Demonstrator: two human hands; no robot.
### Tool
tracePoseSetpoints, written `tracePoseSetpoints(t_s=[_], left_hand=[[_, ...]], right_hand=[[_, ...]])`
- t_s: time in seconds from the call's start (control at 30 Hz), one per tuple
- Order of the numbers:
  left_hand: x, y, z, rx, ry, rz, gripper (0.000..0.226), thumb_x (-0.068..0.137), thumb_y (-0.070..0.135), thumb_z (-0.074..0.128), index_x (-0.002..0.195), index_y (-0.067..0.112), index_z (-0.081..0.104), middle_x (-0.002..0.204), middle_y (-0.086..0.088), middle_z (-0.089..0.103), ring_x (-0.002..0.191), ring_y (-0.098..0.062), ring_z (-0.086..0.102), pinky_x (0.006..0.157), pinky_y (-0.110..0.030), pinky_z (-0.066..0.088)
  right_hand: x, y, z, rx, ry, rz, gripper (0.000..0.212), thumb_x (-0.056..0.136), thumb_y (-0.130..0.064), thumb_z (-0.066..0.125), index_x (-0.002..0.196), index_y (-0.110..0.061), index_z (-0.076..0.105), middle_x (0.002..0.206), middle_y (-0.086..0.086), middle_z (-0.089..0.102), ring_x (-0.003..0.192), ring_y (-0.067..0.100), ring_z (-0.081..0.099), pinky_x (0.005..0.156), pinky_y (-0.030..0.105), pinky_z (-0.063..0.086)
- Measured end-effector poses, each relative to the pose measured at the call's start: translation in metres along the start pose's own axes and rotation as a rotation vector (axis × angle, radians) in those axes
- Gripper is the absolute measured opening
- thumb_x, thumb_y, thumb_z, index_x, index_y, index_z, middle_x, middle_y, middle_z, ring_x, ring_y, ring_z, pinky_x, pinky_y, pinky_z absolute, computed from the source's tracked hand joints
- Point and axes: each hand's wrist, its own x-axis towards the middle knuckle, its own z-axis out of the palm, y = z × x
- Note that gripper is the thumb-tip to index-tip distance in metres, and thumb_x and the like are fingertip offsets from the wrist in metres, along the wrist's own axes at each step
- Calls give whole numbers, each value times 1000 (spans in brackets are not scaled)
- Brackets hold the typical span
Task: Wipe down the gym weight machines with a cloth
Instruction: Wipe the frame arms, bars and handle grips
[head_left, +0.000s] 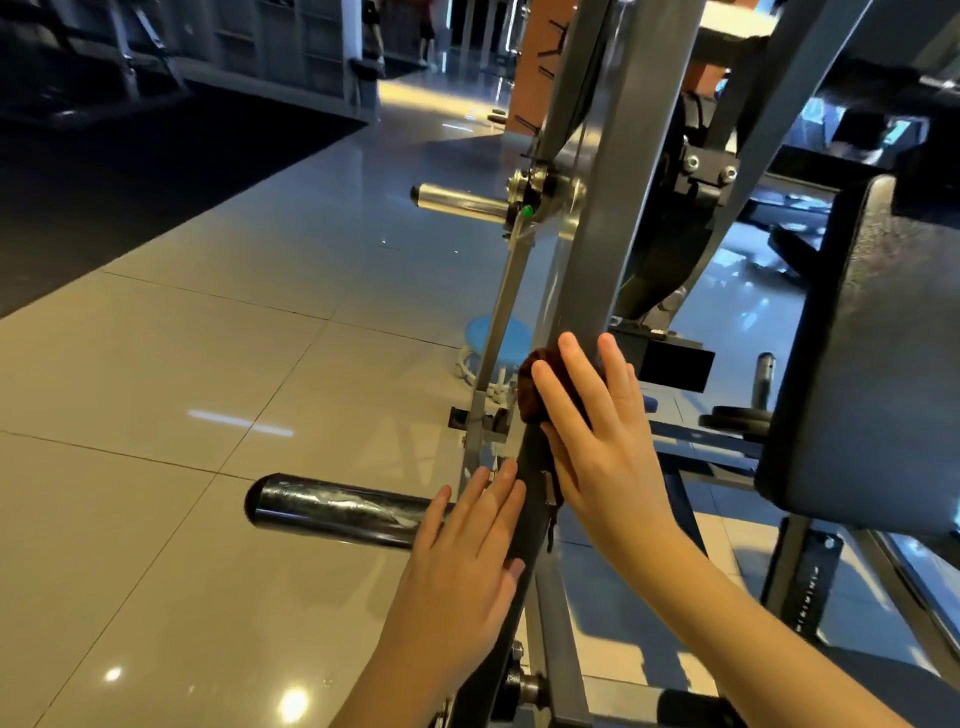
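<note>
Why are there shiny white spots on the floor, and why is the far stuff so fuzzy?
Head view: the spots on the tiled floor look like lamp glare on glossy tiles. Also in the head view, the far background is dim and soft, while the right hand pressing the cloth looks sharp.

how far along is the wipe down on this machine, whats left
Done: no wiped part shows as such. In hand: the right hand presses the dark red cloth flat against the slanted grey frame bar; the left hand rests flat on that bar lower down. Probably left: the bar above the cloth, the chrome weight peg, the dark lower peg and the black pad.
</note>
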Motion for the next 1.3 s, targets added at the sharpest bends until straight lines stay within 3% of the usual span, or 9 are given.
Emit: tracePoseSetpoints(t_s=[0.13, 0.23, 0.4, 0.57, 0.67, 0.87, 1.03, 1.17, 1.3], left_hand=[[-5, -23, -3, -51, -42, 63, 62, 90, 40, 34, 147, 18, 25, 152, 0, 35, 140, -16, 28, 109, -40, 22], [-15, -54, -9, -32, -97, 96, 62, 90, 39, 37, 147, 19, 26, 150, 1, 38, 138, -14, 28, 111, -39, 18], [-19, -109, -26, -4, -153, 133, 86, 68, 33, 81, 139, 15, 37, 142, -2, 49, 130, -17, 42, 106, -41, 24], [-17, -154, -33, 121, -147, 124, 83, 64, 49, 81, 132, 11, 53, 132, -5, 59, 116, -20, 60, 107, -39, 35], [-17, -165, -32, 123, -130, 120, 78, 57, 46, 86, 121, 9, 60, 109, -4, 68, 91, -22, 67, 86, -40, 52], [-16, -162, -31, 91, -137, 104, 72, 58, 45, 85, 117, 9, 63, 102, -2, 69, 88, -23, 67, 82, -38, 52], [-16, -159, -35, 61, -174, 85, 71, 59, 41, 87, 118, 8, 62, 104, -3, 68, 89, -23, 67, 80, -39, 52], [-15, -159, -38, 44, -188, 79, 71, 60, 40, 86, 119, 8, 61, 104, -4, 68, 89, -25, 67, 80, -40, 52], [-14, -158, -40, -5, -220, 64, 71, 61, 37, 86, 121, 8, 59, 106, -5, 68, 92, -25, 66, 82, -41, 52]], right_hand=[[-33, -33, 12, 21, -17, 82, 50, 91, -17, 56, 137, -8, 40, 147, 13, 32, 142, 35, 23, 122, 42, 13], [-57, -54, 10, -31, -191, 21, 58, 82, -18, 68, 134, -9, 43, 144, 11, 37, 136, 32, 34, 112, 49, 30], [-37, -93, -3, 104, -166, 298, 38, 97, -26, 47, 129, -6, 53, 135, 15, 55, 129, 28, 46, 110, 40, 33], [-17, -131, 21, 85, -397, 392, 42, 64, -13, 83, 104, -5, 72, 111, 11, 70, 103, 25, 68, 97, 32, 40], [-15, -150, 44, 44, -569, 541, 47, 55, -18, 92, 97, -7, 74, 104, 8, 71, 103, 27, 68, 97, 37, 44], [-16, -145, 41, 168, -729, 562, 45, 95, -29, 58, 137, -17, 46, 143, -2, 44, 135, 15, 38, 114, 25, 22], [-6, -167, 48, 177, -711, 697, 42, 78, -23, 78, 115, -10, 65, 123, 8, 62, 122, 27, 55, 108, 40, 40], [-31, -161, 32, 216, -715, 532, 68, 64, -25, 86, 125, -12, 58, 129, 4, 60, 121, 22, 58, 105, 33, 32], [-1, -139, 47, 334, -660, 812, 34, 98, -28, 52, 130, -19, 46, 132, -2, 50, 126, 15, 48, 111, 27, 34]])
